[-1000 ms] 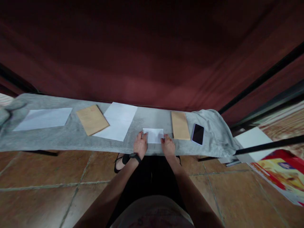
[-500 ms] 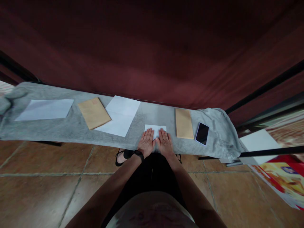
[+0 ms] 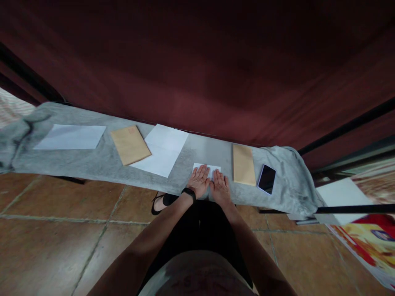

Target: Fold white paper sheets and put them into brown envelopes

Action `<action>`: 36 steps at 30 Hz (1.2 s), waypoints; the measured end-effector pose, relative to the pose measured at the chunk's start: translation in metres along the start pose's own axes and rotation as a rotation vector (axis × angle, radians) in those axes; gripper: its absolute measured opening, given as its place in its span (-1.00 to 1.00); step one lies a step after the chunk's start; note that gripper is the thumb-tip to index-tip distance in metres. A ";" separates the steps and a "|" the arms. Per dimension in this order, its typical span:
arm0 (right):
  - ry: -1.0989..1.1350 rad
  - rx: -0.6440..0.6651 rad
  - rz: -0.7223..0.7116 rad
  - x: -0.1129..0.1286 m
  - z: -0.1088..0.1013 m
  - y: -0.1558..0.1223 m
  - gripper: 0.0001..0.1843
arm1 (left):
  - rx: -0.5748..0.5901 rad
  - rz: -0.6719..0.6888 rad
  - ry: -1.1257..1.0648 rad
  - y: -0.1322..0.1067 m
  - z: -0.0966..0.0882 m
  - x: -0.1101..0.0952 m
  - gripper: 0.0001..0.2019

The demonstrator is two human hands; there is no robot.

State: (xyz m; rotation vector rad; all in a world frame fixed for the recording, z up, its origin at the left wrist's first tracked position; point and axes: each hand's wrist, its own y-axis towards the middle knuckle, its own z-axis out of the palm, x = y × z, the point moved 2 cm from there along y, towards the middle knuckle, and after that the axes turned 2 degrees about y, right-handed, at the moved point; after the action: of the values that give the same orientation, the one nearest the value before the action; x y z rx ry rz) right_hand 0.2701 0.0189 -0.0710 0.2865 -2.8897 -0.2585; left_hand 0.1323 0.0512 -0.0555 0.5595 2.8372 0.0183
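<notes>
A small folded white paper (image 3: 211, 167) lies on the grey cloth, mostly covered by my two hands. My left hand (image 3: 199, 181), with a black band at its wrist, rests flat on the paper's left part, fingers stretched out. Beside it my right hand (image 3: 220, 187) lies flat on the right part, its fingers also straight. Both thumbs come close together at the middle. To the right is a brown envelope (image 3: 243, 165). On the left an unfolded white sheet (image 3: 168, 148) with a crease lies partly under another brown envelope (image 3: 130, 144).
A grey cloth (image 3: 101, 166) covers the long narrow table. A phone (image 3: 266, 179) lies right of the envelope, and another white sheet (image 3: 70, 137) is at the far left. A dark red panel (image 3: 197, 82) rises behind. A colourful printed box (image 3: 370, 242) stands lower right.
The camera view has turned slightly, so the table appears tilted and shifted right. My left hand has angled a little across the paper; both hands stay flat on it.
</notes>
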 end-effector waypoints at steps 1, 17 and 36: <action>0.002 0.001 0.005 -0.001 0.000 0.000 -0.41 | 0.001 0.004 -0.002 0.001 0.000 0.003 -0.42; -0.004 0.068 -0.008 0.013 0.007 0.021 -0.38 | -0.061 0.017 0.037 -0.007 0.001 0.023 -0.40; -0.005 -0.080 0.072 0.002 0.004 0.002 -0.37 | -0.055 0.018 0.091 -0.031 -0.008 0.037 -0.34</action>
State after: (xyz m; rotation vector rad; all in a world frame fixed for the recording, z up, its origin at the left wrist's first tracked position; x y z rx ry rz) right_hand 0.2673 0.0208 -0.0739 0.1678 -2.8792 -0.3621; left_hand 0.0856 0.0367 -0.0586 0.5867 2.9096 0.1282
